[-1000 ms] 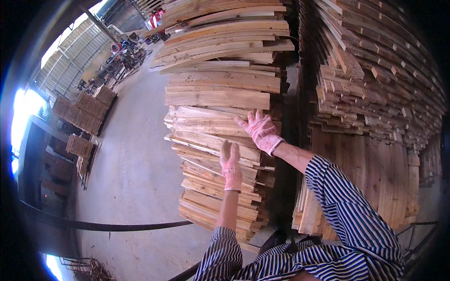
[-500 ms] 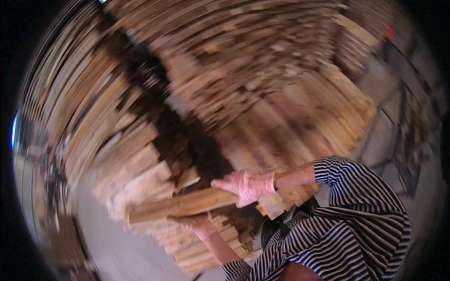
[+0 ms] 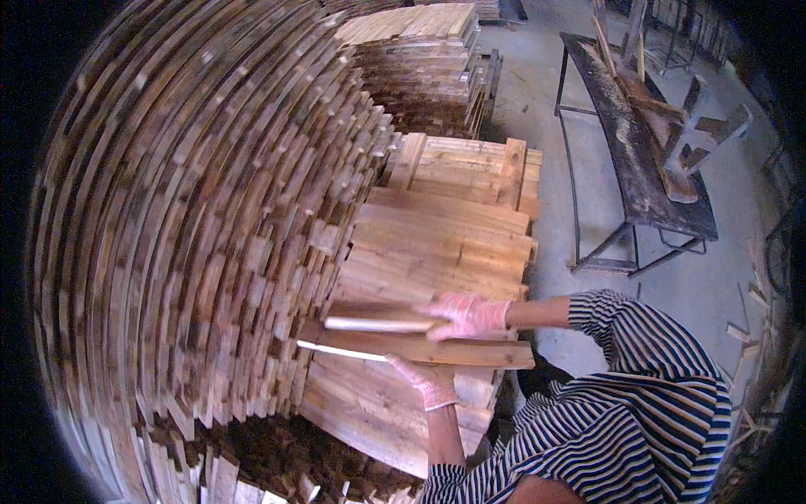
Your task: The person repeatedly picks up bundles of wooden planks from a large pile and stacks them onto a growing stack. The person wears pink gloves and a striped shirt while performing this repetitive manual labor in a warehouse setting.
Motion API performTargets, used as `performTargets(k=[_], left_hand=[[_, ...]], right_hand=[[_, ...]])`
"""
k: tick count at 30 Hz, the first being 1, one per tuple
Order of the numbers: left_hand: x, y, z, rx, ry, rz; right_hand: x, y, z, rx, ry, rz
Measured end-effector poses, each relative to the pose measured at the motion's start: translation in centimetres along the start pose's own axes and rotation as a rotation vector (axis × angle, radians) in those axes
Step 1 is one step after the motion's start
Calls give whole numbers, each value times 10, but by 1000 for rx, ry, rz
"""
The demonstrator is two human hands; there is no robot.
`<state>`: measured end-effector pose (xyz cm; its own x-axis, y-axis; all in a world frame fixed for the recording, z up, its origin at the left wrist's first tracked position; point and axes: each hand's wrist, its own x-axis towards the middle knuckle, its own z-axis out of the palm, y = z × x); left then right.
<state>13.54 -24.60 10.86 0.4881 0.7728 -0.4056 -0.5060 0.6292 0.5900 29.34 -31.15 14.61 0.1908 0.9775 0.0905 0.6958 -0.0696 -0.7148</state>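
Note:
Both hands wear pink-and-white work gloves. My left hand [image 3: 424, 382] is closed on the near edge of a long wooden board [image 3: 487, 353], which lies slantwise over a stack. A little beyond it, my right hand [image 3: 470, 315] grips the right end of a second, narrower-looking wooden board [image 3: 378, 323]. Its fingers are slightly blurred. Beneath both boards is a stack of planks [image 3: 437, 260] laid side by side. Whether the boards in my hands rest on it, I cannot tell.
A tall wall of stacked planks [image 3: 218, 218] rises along the left. Two cross battens, one a wooden batten [image 3: 510, 172], lie over the far end of the low stack. Another plank pile [image 3: 411, 71] stands behind. At right, a dark metal-legged bench [image 3: 625, 160] carries wooden pieces.
My view and body have turned from the earlier piles to this low stack. The wood, earlier spanned by both hands, now shows as two boards, one in each hand.

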Motion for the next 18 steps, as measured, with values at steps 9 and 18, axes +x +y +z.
performTargets(k=[9, 18], left_hand=[[95, -81, 37, 125, 123, -143], [112, -103, 135, 66, 91, -165]], right_hand=[[101, 248, -185, -346, 92, 340], [122, 228, -156, -364, 147, 10]])
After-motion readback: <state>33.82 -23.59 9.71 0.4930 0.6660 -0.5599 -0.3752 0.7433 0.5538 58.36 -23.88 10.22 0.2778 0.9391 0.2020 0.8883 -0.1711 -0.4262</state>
